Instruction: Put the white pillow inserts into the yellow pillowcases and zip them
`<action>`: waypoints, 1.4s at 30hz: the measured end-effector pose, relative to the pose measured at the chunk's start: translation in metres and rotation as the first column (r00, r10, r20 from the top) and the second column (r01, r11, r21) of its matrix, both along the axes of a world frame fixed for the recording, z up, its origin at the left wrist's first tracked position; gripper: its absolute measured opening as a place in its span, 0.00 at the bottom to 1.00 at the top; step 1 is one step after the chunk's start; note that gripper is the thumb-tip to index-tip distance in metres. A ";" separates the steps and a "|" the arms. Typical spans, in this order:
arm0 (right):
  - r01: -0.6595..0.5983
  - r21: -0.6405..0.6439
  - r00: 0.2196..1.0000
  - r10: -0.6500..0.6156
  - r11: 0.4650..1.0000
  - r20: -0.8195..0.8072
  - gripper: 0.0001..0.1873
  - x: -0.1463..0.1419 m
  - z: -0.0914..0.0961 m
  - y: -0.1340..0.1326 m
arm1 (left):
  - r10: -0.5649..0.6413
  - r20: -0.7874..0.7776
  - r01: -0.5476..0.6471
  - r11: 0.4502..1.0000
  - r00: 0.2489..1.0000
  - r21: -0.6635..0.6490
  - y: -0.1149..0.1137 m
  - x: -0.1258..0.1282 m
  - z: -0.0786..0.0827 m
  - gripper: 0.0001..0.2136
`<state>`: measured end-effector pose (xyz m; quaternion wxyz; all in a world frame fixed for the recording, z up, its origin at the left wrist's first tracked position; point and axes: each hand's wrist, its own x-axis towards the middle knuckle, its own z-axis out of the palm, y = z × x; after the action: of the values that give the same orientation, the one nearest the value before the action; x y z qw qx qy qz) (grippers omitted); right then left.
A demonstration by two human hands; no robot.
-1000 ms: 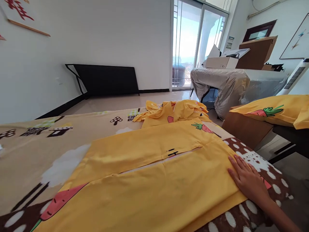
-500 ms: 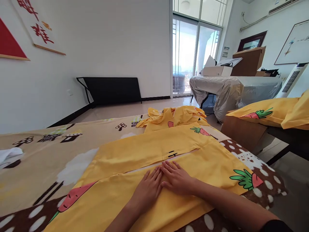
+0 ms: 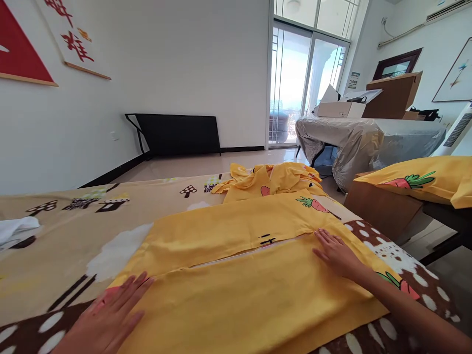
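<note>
A yellow pillowcase (image 3: 236, 290) with carrot prints lies flat on a patterned sheet (image 3: 73, 231). My left hand (image 3: 110, 314) rests flat, fingers stretched out, on the pillowcase's left end. My right hand (image 3: 337, 253) lies flat with fingers spread on its right end, near the flap's edge. Neither hand holds anything.
A crumpled heap of yellow cloth (image 3: 271, 179) lies at the far end of the sheet. A cardboard box (image 3: 383, 206) with a yellow pillow (image 3: 420, 179) stands to the right. A plastic-covered table (image 3: 368, 137) with boxes stands behind. White cloth (image 3: 16, 228) lies at the left edge.
Both hands were together at the pillowcase's middle half a second ago. They have slid apart, the left to the left end and the right to the right end.
</note>
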<state>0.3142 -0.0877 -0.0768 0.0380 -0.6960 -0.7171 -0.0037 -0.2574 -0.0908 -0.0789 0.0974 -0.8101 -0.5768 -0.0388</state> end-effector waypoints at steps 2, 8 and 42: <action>-0.189 0.034 0.977 0.192 0.981 -0.090 0.34 -0.045 0.017 0.024 | -0.015 -0.022 0.012 0.989 1.000 -0.145 0.021 0.058 0.029 0.26; -0.389 0.094 0.873 0.400 0.916 -0.280 0.26 -0.189 0.021 0.103 | 0.097 0.103 -0.055 0.934 0.990 -0.352 0.106 0.210 0.056 0.27; 0.213 0.013 0.976 -0.213 0.977 0.049 0.37 0.066 -0.030 0.234 | 0.543 0.082 -0.520 0.831 0.836 -0.199 0.215 -0.007 -0.023 0.30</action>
<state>0.3798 0.1463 -0.1070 0.0222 -0.7684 -0.6390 -0.0281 -0.2647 0.1238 -0.1023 -0.0037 -0.6180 -0.7860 -0.0161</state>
